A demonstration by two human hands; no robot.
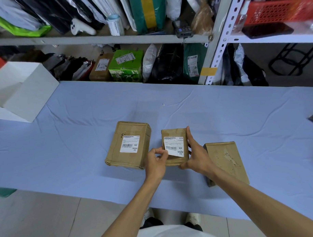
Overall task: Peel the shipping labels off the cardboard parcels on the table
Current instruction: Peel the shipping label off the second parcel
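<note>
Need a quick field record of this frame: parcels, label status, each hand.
parcels: three on the table
left parcel: label 1/42 flat, untouched
middle parcel: label 2/42 lifted at lower left corner
right parcel: no label on visible faces
left hand: pinches the lifted corner
right hand: holds the middle parcel's right side

three cardboard parcels (pixel 114 151) (pixel 173 161) (pixel 226 162), two shipping labels (pixel 130 145) (pixel 174 146), one white box (pixel 21 91)

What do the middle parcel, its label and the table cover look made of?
Middle parcel: matte brown cardboard, creased. Label: thin white printed paper, probably adhesive-backed; its corner bends where the left hand pinches it. Table cover: pale blue cloth, judging by soft wrinkles.
</note>
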